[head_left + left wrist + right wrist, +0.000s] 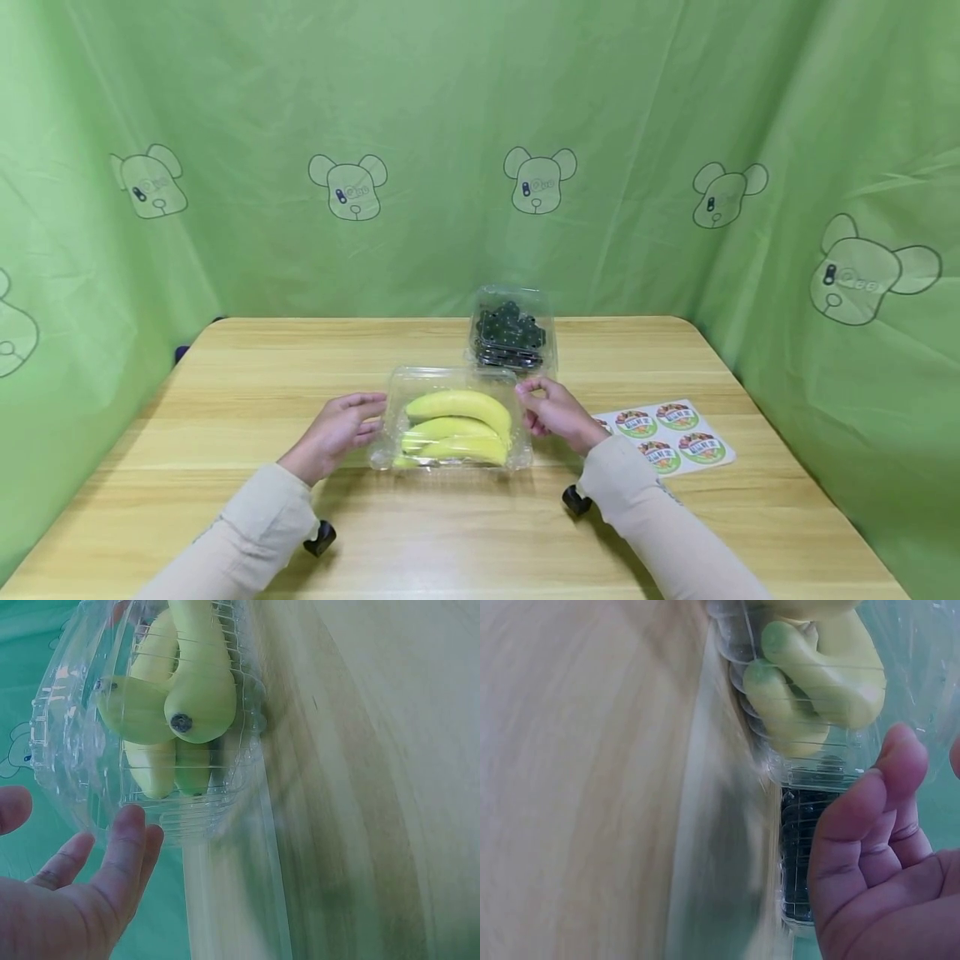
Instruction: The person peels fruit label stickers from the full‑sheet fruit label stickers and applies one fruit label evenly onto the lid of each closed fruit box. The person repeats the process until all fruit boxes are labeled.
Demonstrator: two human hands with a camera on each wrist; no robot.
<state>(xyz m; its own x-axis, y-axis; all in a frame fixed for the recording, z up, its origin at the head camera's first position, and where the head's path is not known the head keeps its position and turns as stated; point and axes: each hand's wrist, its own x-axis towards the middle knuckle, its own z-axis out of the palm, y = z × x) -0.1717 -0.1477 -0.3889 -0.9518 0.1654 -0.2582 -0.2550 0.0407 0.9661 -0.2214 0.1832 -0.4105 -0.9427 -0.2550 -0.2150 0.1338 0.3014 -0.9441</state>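
A clear plastic clamshell box (pixel 392 417) with several yellow bananas (pixel 457 406) inside sits mid-table between the two hands. At its left side, my left hand (pixel 343 431) has its fingers extended, fingertips right by the ribbed wall; the left wrist view shows the thumb apart from them. Near the box's right side is my right hand (pixel 553 410), its fingers loosely bent and close to the wall. In the right wrist view the thumb stands off from those fingers (pixel 847 814), with nothing held between.
Behind the bananas stands another clear box (pixel 551 333) holding dark grapes (pixel 510 329). A sheet of round fruit stickers (pixel 723 462) lies to the right, partly behind the right forearm. Green curtains (pixel 442 100) surround the wooden table (pixel 247 375).
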